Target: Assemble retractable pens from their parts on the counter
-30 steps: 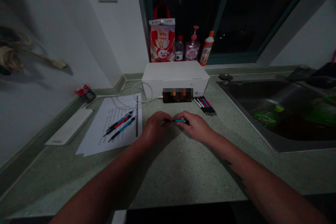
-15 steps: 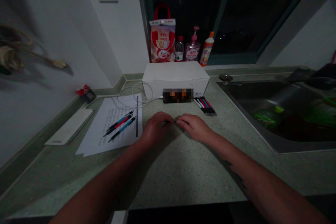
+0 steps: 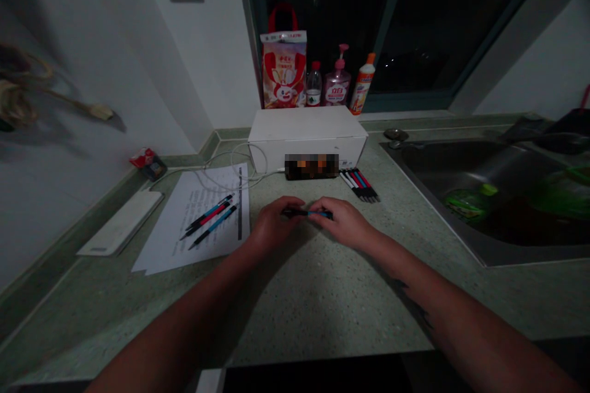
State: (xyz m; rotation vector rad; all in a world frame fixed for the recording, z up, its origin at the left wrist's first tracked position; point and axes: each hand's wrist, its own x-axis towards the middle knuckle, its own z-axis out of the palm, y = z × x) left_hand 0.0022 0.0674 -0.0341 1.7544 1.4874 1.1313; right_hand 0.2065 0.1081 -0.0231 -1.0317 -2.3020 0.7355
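Observation:
Both my hands meet over the counter around one blue-and-black pen (image 3: 302, 213), which lies level between them. My left hand (image 3: 275, 221) pinches its dark end, and my right hand (image 3: 340, 220) is closed on the blue end. My fingers cover parts of it. Left of my hands, several pens (image 3: 212, 225) in blue, red and black lie on printed paper sheets (image 3: 161, 252). To the right, a row of pens (image 3: 360, 185) with white, red and blue barrels lies beside the phone.
A phone (image 3: 311, 175) with a blurred screen leans on a white box (image 3: 306, 120), with a white cable (image 3: 258, 181) running left. At right is a metal sink (image 3: 479, 258). Bottles (image 3: 336, 89) and a red-and-white bag (image 3: 284, 73) stand behind. A white power bank-like slab (image 3: 122, 224) lies at left.
The fingers of both hands have shifted slightly, and more of the pen now shows between and behind them. The view has tilted a little; the other pens stay in place.

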